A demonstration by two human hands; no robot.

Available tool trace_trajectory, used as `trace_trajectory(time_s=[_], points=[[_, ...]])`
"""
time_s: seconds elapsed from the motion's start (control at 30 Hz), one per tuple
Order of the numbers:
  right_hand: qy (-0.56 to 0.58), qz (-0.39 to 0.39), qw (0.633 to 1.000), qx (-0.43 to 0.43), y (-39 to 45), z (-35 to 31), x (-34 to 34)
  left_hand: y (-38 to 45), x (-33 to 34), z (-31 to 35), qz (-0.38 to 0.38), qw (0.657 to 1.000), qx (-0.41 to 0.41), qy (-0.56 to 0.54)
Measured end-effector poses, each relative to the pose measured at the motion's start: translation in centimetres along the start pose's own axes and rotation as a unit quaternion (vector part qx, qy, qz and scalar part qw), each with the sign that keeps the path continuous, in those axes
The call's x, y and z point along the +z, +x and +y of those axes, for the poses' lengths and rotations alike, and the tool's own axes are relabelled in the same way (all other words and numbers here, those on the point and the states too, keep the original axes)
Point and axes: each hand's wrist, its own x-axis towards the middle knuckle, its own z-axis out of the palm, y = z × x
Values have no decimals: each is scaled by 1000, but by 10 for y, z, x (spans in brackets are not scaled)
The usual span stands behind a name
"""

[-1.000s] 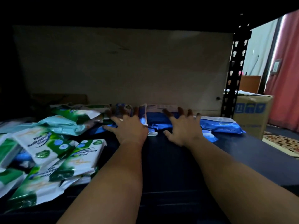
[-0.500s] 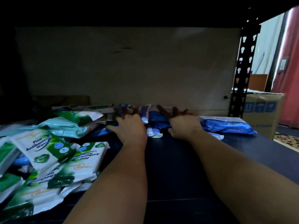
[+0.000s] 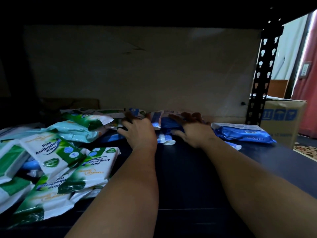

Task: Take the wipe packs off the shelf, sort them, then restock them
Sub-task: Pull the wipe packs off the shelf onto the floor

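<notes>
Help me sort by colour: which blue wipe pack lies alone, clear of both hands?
The flat blue plastic wipe pack at far right, near the black shelf post; other blue packs sit bunched at the fingers.

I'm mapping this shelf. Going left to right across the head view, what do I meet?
Green pine wipe packs → left hand → right hand → blue wipe pack → shelf post → cardboard box.
</notes>
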Motion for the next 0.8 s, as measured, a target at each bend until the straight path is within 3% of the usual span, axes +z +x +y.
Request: trace_trajectory(time_s=[0.23, 0.53, 0.8], points=[[97, 11, 992, 80, 8, -6, -6, -6, -9, 3, -8, 998, -12, -63], [-43, 143, 986, 68, -31, -22, -38, -28, -30, 0, 53, 992, 50, -107], [-70, 232, 965, 95, -95, -28, -86, -66, -89, -18, 77, 983, 140, -88]])
